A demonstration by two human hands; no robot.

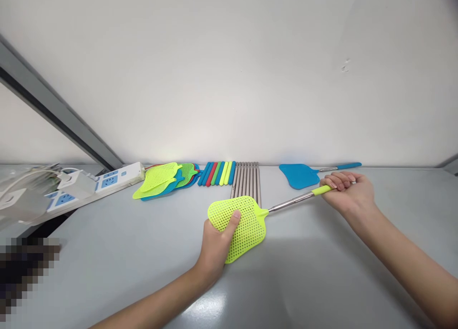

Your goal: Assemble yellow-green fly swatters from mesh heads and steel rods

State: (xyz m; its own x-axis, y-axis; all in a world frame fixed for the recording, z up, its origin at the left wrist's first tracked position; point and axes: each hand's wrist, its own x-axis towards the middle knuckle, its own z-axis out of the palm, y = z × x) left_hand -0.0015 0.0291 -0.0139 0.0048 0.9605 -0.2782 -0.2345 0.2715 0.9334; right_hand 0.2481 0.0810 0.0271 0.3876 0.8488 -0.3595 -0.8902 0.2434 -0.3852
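Note:
Between my two hands is a yellow-green fly swatter (pixel 246 228), raised above the table with its metal rod slanting up to the right. My left hand (pixel 216 243) grips the perforated head, thumb on top and fingers hidden beneath. My right hand (pixel 347 188) is wrapped around the yellow-green handle (pixel 322 190) at the other end. Just beyond my right hand lies a blue fly swatter (pixel 299 175) with its own rod and blue handle. Behind the held head, several metal rods (pixel 246 178) lie side by side, partly covered by it.
Left of the rods sits a row of coloured handle grips (pixel 216 174). Farther left is a pile of loose swatter heads (pixel 161 180) in yellow, green, blue and red. A white power strip (pixel 123 176) with plugs and cables occupies the table's left side. A wall (pixel 232 80) rises behind.

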